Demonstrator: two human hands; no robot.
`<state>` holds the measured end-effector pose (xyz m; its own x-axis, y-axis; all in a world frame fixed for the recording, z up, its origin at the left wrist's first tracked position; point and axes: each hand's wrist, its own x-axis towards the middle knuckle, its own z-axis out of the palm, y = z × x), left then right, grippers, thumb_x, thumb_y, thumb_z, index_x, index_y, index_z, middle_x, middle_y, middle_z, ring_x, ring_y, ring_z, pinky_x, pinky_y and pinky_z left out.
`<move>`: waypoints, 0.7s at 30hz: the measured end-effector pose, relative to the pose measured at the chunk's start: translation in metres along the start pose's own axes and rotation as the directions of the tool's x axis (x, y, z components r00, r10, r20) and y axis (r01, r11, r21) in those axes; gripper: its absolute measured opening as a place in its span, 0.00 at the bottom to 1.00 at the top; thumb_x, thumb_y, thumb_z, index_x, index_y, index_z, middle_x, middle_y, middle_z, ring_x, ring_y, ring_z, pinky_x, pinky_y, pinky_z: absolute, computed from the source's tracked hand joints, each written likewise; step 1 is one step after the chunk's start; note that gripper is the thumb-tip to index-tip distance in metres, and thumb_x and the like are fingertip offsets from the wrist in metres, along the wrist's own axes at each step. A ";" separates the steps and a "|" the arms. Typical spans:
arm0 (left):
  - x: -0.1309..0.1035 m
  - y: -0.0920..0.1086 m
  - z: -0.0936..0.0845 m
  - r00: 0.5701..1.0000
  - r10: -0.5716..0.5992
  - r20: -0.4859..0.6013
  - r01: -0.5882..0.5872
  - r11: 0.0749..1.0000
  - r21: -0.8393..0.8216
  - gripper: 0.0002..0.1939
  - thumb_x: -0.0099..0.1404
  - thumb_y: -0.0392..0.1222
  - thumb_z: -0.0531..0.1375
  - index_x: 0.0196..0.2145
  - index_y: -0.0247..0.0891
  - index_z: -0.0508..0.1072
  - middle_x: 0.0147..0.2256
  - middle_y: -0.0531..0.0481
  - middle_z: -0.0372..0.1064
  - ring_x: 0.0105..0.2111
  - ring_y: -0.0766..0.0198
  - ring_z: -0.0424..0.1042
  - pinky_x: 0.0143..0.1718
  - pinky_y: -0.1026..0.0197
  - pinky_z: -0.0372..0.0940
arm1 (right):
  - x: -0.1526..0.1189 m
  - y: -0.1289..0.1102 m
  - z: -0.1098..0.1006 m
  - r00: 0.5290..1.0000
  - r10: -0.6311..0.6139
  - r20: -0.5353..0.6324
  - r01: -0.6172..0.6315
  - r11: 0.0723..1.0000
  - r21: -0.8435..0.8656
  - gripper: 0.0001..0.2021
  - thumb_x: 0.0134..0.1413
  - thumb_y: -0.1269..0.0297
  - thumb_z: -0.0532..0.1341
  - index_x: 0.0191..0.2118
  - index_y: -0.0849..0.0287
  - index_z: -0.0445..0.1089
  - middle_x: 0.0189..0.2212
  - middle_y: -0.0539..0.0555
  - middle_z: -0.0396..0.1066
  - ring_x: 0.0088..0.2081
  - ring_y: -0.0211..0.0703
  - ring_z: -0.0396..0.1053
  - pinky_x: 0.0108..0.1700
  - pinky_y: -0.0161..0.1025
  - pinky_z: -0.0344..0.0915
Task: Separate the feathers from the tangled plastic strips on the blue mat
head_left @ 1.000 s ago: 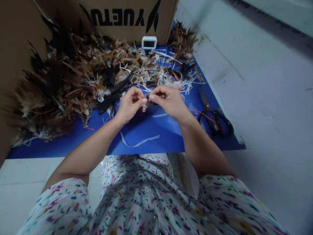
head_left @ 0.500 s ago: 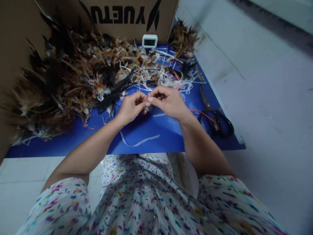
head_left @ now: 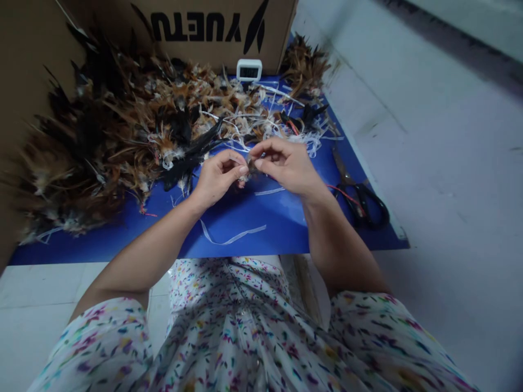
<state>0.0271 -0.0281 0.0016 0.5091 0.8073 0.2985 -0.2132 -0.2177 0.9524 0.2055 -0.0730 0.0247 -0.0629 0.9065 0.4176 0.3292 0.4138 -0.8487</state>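
Over the middle of the blue table top (head_left: 245,218), my left hand (head_left: 220,175) is closed in a pinch on a small feather tuft (head_left: 252,165), brownish and partly hidden by the fingers. My right hand (head_left: 286,166) meets it from the other side, thumb and forefinger closed at the tuft's right edge. Just beyond both hands lies a large heap of brown and black feathers (head_left: 134,120). A tangle of white ribbon (head_left: 314,142) sits behind my right hand. Nearer my body, a loose strip of white ribbon (head_left: 232,239) lies on the table.
Black-handled scissors (head_left: 359,198) lie at the right table edge, with a red string (head_left: 347,194) across them. A small white digital clock (head_left: 249,71) stands before a cardboard box (head_left: 196,46). Another feather bunch (head_left: 304,65) rests at the back right, near the wall (head_left: 433,136).
My right hand has drawn slightly away to the right from my left, and its fingers are a little more extended. More of the brownish tuft shows between them. My left hand stays nearly in place.
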 end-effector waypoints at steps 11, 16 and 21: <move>-0.002 0.001 0.002 1.000 -0.008 -0.011 0.009 1.000 0.027 0.22 0.51 0.57 0.72 0.30 0.38 0.71 0.22 0.56 0.68 0.18 0.68 0.70 0.22 0.63 0.68 | -0.001 -0.002 0.003 0.999 -0.017 0.046 0.018 1.000 -0.022 0.09 0.54 0.59 0.65 0.33 0.61 0.75 0.28 0.50 0.72 0.29 0.35 0.64 0.32 0.35 0.60; -0.002 0.000 0.002 1.000 0.018 0.014 -0.018 1.000 0.020 0.21 0.53 0.57 0.71 0.30 0.38 0.70 0.21 0.57 0.69 0.18 0.70 0.70 0.22 0.65 0.68 | -0.001 -0.001 0.006 1.000 -0.003 0.025 0.004 0.999 -0.036 0.07 0.54 0.62 0.63 0.30 0.60 0.72 0.23 0.47 0.68 0.26 0.33 0.60 0.28 0.34 0.55; -0.001 -0.003 0.001 0.999 0.011 0.032 -0.011 1.000 0.006 0.22 0.53 0.57 0.71 0.31 0.38 0.69 0.21 0.57 0.69 0.18 0.70 0.70 0.22 0.66 0.68 | -0.001 -0.001 0.009 0.999 0.026 0.023 -0.025 0.999 -0.042 0.05 0.54 0.65 0.61 0.29 0.59 0.69 0.22 0.46 0.65 0.25 0.32 0.58 0.28 0.34 0.54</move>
<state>0.0282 -0.0282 -0.0016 0.5332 0.7868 0.3109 -0.2137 -0.2303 0.9494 0.1970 -0.0738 0.0224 -0.0758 0.9187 0.3875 0.3703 0.3868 -0.8446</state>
